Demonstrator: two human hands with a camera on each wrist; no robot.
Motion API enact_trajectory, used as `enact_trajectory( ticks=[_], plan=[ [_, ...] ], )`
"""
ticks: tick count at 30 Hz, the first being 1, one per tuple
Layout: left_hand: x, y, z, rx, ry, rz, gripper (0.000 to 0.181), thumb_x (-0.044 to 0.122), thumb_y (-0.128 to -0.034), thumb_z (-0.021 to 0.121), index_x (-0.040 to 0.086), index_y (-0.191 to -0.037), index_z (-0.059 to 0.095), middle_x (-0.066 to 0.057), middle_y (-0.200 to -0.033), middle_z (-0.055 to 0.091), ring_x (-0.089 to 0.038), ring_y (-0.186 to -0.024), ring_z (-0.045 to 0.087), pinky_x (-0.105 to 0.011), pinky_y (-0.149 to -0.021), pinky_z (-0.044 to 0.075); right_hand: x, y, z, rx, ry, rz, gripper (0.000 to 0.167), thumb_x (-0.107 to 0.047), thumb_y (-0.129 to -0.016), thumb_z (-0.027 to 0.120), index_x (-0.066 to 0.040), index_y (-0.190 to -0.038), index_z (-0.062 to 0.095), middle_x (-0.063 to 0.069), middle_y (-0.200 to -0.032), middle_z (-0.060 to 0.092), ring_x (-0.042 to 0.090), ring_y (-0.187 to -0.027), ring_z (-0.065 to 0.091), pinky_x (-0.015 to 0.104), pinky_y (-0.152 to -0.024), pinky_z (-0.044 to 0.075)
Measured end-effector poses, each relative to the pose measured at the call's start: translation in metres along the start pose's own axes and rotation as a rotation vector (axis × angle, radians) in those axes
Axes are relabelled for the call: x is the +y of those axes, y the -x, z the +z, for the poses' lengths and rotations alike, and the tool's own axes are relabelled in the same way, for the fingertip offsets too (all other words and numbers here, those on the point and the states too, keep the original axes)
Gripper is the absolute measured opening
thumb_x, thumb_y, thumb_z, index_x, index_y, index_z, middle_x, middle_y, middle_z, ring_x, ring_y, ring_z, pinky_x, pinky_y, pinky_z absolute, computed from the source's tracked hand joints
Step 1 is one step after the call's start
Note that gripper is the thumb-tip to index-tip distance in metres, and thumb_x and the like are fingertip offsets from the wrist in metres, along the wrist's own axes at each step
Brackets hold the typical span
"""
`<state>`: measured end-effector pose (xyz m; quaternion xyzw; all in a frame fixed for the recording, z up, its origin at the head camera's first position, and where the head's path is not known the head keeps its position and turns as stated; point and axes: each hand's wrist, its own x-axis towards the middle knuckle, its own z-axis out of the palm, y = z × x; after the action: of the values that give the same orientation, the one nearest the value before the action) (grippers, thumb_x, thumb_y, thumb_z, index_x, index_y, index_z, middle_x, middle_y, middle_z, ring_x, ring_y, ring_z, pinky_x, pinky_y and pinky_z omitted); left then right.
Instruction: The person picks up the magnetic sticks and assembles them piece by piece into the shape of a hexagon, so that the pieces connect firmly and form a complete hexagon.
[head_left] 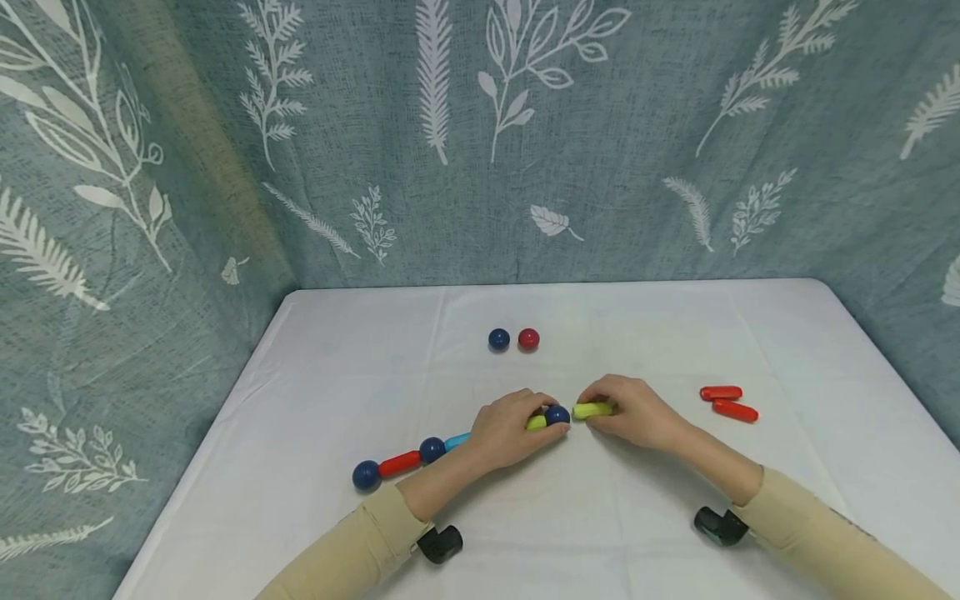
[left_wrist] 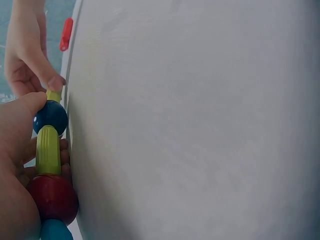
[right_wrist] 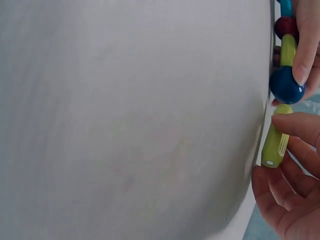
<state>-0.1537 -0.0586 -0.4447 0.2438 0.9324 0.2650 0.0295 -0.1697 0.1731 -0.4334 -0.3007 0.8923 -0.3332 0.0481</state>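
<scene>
A blue ball [head_left: 557, 415] is pinched by the left hand [head_left: 510, 430]; at the ball's three o'clock, a lime rod [head_left: 590, 410] is gripped by the right hand [head_left: 636, 410].

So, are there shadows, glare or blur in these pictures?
Head view: bright, fairly even light, soft shadows under both forearms; left wrist view: dimmer, darkening toward the right edge, the cloth looking soft; right wrist view: a broad shadow on the cloth at lower right, and a small white glint on the blue ball that the left hand touches.
</scene>
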Motion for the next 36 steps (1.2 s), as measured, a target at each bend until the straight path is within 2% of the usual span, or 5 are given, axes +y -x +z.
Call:
enact_trajectory(
  ticks=[11, 16, 20, 29, 36],
  plan=[
    [-0.001, 0.001, -0.001, 0.02, 0.007, 0.022, 0.035, 0.046, -0.0906, 0.065, 0.019, -0.112, 0.069, 0.006, -0.088, 0.061, -0.007, -0.071, 0.051, -0.022, -0.059, 0.041, -0.004, -0.002, 0.005, -0.005, -0.004, -0.054, 0.021, -0.004, -0.085, 0.073, -0.007, -0.104, 0.069, -0.002, -0.097, 0.065, 0.011, -0.086, 0.058, 0.029, -0.076, 0.052],
    [0.003, 0.0, -0.005, 0.02, -0.034, 0.045, 0.039, 0.046, -0.0877, 0.069, 0.016, -0.112, 0.07, 0.002, -0.093, 0.062, -0.009, -0.076, 0.053, -0.02, -0.061, 0.043, -0.005, -0.001, 0.006, -0.006, -0.027, -0.04, 0.021, -0.004, -0.085, 0.074, -0.008, -0.105, 0.069, -0.001, -0.099, 0.065, 0.012, -0.088, 0.059, 0.029, -0.078, 0.052],
    [0.006, 0.0, -0.008, 0.01, -0.034, 0.066, 0.036, 0.044, -0.0871, 0.07, 0.016, -0.11, 0.071, 0.002, -0.095, 0.063, -0.01, -0.081, 0.055, -0.021, -0.064, 0.045, -0.005, -0.002, 0.008, -0.011, -0.064, -0.044, 0.022, -0.003, -0.085, 0.073, -0.008, -0.105, 0.069, -0.001, -0.1, 0.065, 0.013, -0.09, 0.06, 0.029, -0.079, 0.053],
    [-0.003, 0.001, -0.008, 0.005, 0.024, 0.035, 0.027, 0.038, -0.0879, 0.072, 0.018, -0.105, 0.073, 0.003, -0.094, 0.063, -0.01, -0.08, 0.055, -0.021, -0.067, 0.044, -0.008, -0.011, 0.012, -0.03, -0.147, -0.035, 0.022, -0.005, -0.085, 0.074, -0.009, -0.106, 0.069, -0.001, -0.101, 0.067, 0.014, -0.093, 0.062, 0.029, -0.082, 0.053],
    [-0.01, 0.006, -0.011, 0.023, 0.044, 0.01, 0.026, 0.039, -0.0878, 0.072, 0.019, -0.103, 0.073, 0.003, -0.092, 0.064, -0.009, -0.076, 0.054, -0.021, -0.062, 0.043, -0.006, -0.029, 0.01, -0.053, -0.195, -0.028, 0.017, -0.015, -0.093, 0.067, -0.009, -0.108, 0.07, -0.002, -0.1, 0.069, 0.014, -0.091, 0.061, 0.03, -0.079, 0.053]
  ],
)
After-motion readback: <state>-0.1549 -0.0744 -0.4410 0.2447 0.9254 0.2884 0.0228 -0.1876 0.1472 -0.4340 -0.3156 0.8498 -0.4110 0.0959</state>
